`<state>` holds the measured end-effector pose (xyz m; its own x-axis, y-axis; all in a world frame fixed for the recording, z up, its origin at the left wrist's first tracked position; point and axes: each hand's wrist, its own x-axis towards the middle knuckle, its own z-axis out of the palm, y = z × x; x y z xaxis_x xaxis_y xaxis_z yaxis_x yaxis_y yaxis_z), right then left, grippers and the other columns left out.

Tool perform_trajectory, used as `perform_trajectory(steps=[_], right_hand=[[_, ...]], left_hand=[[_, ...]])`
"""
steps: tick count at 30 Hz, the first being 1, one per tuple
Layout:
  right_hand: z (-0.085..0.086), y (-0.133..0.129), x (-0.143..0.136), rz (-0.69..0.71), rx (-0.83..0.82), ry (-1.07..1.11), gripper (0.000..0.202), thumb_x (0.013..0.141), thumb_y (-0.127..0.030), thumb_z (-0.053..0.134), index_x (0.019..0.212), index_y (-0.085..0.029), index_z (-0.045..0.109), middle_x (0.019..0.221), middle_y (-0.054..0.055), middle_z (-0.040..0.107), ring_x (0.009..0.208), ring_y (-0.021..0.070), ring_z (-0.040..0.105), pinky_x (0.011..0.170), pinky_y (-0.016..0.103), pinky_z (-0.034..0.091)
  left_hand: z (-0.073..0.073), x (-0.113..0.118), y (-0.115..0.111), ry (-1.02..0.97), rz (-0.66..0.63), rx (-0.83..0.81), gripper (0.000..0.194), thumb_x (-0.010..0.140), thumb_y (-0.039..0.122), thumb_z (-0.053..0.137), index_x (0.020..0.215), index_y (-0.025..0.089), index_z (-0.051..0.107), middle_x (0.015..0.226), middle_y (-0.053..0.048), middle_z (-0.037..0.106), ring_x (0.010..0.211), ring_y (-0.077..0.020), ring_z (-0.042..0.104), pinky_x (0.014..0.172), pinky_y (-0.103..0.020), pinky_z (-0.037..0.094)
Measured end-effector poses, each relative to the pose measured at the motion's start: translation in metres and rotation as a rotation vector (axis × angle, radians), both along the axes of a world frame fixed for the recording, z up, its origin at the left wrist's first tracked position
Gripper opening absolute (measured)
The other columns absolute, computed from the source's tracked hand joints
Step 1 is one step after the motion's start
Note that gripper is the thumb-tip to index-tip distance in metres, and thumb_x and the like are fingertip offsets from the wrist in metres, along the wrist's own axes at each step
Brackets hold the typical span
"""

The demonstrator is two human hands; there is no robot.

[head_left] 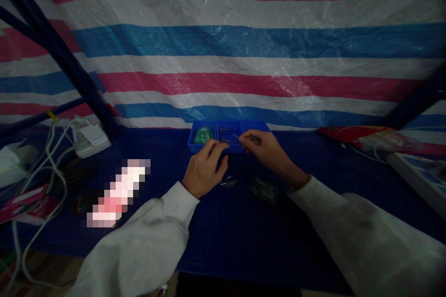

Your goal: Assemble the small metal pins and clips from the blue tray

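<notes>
A blue compartment tray (240, 149) stands at the back of the dark blue table. Its left compartment holds a green bundle (204, 135); small metal pieces (226, 140) lie in the middle one. My right hand (266, 148) is over the tray's right front, fingertips pinched on a thin metal pin (236, 136) that points left. At the tray's front left, my left hand (206, 167) is curved with thumb and fingers apart, and nothing shows in it. Loose thin metal pins (229, 182) lie beside its thumb. A clear plastic bag (264, 189) of similar-looking pieces lies below my right wrist.
Tangled white cables (57, 167) and a white power strip (92, 137) lie at the left, near a blurred-out bright object (120, 192). A white box (418, 181) and red packaging (351, 134) are at the right. Striped sheeting (244, 41) hangs behind the table.
</notes>
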<state>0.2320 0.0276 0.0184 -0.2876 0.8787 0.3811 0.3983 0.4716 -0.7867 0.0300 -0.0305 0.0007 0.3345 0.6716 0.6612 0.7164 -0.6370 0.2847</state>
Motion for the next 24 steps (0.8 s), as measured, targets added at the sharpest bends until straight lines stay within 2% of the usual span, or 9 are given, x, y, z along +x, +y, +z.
perform_trajectory(steps=[2, 5, 7, 10, 14, 20, 24], right_hand=[[0.002, 0.007, -0.006, -0.075, 0.042, -0.106, 0.022, 0.089, -0.035, 0.058, 0.089, -0.016, 0.068, 0.071, 0.004, 0.068, 0.064, 0.0169, 0.062, 0.061, 0.029, 0.045], [0.0, -0.003, -0.008, -0.124, 0.174, -0.275, 0.019, 0.089, -0.028, 0.059, 0.1, -0.015, 0.067, 0.067, 0.001, 0.066, 0.061, 0.0161, 0.061, 0.062, 0.028, 0.042], [-0.003, -0.019, -0.005, -0.075, 0.232, -0.34, 0.02, 0.09, -0.022, 0.057, 0.107, -0.015, 0.065, 0.069, 0.001, 0.066, 0.063, 0.0157, 0.061, 0.063, 0.027, 0.043], [-0.009, -0.043, 0.001, 0.111, 0.227, -0.479, 0.013, 0.091, -0.017, 0.056, 0.1, -0.016, 0.066, 0.083, 0.003, 0.068, 0.073, 0.0159, 0.064, 0.068, 0.027, 0.045], [-0.02, -0.06, 0.003, 0.207, 0.206, -0.656, 0.015, 0.094, -0.019, 0.054, 0.101, -0.018, 0.066, 0.095, 0.005, 0.067, 0.082, 0.0181, 0.065, 0.074, 0.03, 0.048], [-0.026, -0.068, -0.002, 0.215, 0.231, -0.765, 0.013, 0.093, -0.021, 0.055, 0.099, -0.016, 0.067, 0.1, 0.008, 0.064, 0.084, 0.0194, 0.064, 0.071, 0.031, 0.051], [-0.027, -0.071, -0.003, 0.198, 0.251, -0.771, 0.012, 0.093, -0.02, 0.056, 0.098, -0.016, 0.067, 0.099, 0.008, 0.064, 0.082, 0.0188, 0.064, 0.069, 0.031, 0.051]], left_hand=[[0.001, -0.002, 0.001, 0.045, 0.021, -0.017, 0.023, 0.096, 0.022, 0.047, 0.116, 0.019, 0.056, 0.109, -0.007, 0.057, 0.091, -0.0169, 0.062, 0.078, -0.029, 0.054], [0.005, -0.006, 0.003, 0.158, -0.016, -0.08, 0.021, 0.096, 0.021, 0.045, 0.112, 0.019, 0.058, 0.104, -0.006, 0.059, 0.093, -0.0175, 0.062, 0.079, -0.03, 0.053], [0.008, -0.009, 0.003, 0.254, -0.13, -0.155, 0.018, 0.096, 0.023, 0.047, 0.106, 0.019, 0.061, 0.101, -0.004, 0.061, 0.09, -0.0167, 0.062, 0.079, -0.029, 0.051], [0.011, -0.013, 0.003, 0.328, -0.272, -0.319, 0.017, 0.092, 0.034, 0.057, 0.098, 0.02, 0.064, 0.092, -0.001, 0.063, 0.083, -0.0159, 0.062, 0.074, -0.028, 0.049], [0.011, -0.014, 0.005, 0.364, -0.281, -0.499, 0.031, 0.079, 0.048, 0.072, 0.091, 0.02, 0.065, 0.087, 0.0, 0.062, 0.076, -0.0158, 0.06, 0.065, -0.026, 0.044], [0.005, -0.014, 0.007, 0.319, -0.321, -0.553, 0.01, 0.084, 0.027, 0.07, 0.09, 0.02, 0.066, 0.088, 0.0, 0.06, 0.077, -0.0131, 0.058, 0.064, -0.023, 0.041], [0.001, -0.012, 0.008, 0.253, -0.323, -0.559, 0.01, 0.082, 0.025, 0.071, 0.087, 0.018, 0.065, 0.084, 0.001, 0.059, 0.074, -0.0128, 0.056, 0.064, -0.023, 0.041]])
